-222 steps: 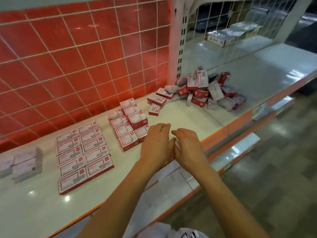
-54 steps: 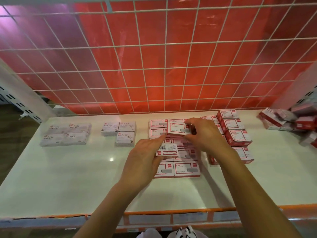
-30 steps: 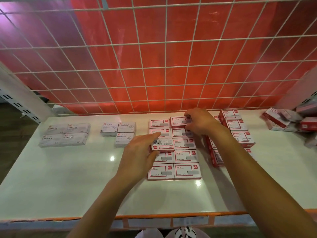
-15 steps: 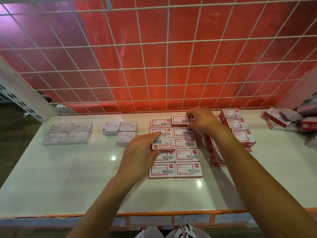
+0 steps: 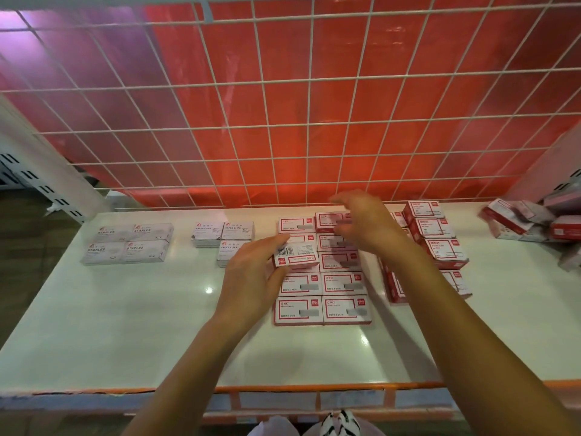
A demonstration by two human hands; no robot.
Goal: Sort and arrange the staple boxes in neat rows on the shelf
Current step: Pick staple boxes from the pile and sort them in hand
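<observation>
Left hand (image 5: 251, 278) has its grip pinched round the left end of one staple box (image 5: 297, 255), barcode side up, held just over the left column of the two-column block of red-and-white boxes (image 5: 344, 309). Right hand (image 5: 366, 226) hovers over the back of that block, grip loose and spread with nothing in it (it's pretty blurry). Right of the block are taller stacks (image 5: 438, 243), partly hidden behind the arm. There's a messy heap (image 5: 528, 220) in the far right corner. On the left are paper clip boxes (image 5: 223, 236), then grey staples boxes (image 5: 125, 243) near the left edge. Plenty of bare shelf (image 5: 125, 325) in front, up to the orange lip (image 5: 283, 388). Wire mesh (image 5: 283, 130) closes off the back.
</observation>
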